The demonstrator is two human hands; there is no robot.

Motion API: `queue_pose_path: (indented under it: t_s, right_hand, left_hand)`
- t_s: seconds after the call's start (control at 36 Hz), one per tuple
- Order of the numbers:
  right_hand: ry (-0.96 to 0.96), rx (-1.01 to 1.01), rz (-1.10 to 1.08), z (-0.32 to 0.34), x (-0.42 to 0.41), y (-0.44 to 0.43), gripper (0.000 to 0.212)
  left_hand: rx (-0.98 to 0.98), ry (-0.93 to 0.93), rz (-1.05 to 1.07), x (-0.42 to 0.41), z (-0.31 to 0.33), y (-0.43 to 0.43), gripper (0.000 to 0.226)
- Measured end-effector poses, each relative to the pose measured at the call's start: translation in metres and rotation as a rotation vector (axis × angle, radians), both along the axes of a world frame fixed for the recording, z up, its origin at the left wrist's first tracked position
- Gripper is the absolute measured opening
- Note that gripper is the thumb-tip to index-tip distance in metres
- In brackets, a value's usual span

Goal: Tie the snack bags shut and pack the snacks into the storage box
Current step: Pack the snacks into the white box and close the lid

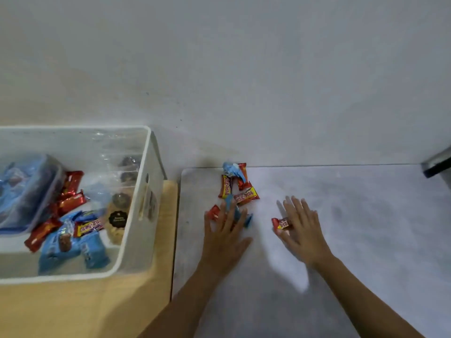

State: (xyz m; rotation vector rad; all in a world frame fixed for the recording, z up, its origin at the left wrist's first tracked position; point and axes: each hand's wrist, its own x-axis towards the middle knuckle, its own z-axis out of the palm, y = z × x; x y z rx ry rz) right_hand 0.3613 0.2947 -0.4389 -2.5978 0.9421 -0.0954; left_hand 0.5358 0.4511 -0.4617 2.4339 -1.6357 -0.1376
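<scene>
A clear plastic storage box (148,167) stands at the left on a wooden surface, holding red and blue snack packs and clear bags of cookies. On the white table a small heap of red, yellow and blue snack packs (238,185) lies near the far edge. My left hand (225,230) lies flat, fingers spread, over a blue pack (247,219) and beside a red pack (214,212). My right hand (301,230) rests with fingers spread on a red chocolate bar (280,223), covering its right end.
The wooden surface (85,306) under the box sits lower and to the left of the white table (366,215). A white wall rises behind. A dark metallic object (439,162) pokes in at the right edge.
</scene>
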Motion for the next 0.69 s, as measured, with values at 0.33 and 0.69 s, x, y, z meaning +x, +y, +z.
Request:
queue_pose_path:
  t_s: [0.33,0.69]
  right_hand:
    - [-0.150,-0.137,0.216,-0.026,0.074,-0.020,0.070]
    - [-0.312,-0.183,0.367,-0.034,0.146,-0.042,0.056]
  left_hand:
    - [0.003,-0.052,0.251,0.043,-0.010,-0.023,0.064]
    - [-0.138,0.007,0.144,0.089,-0.011,-0.051,0.055]
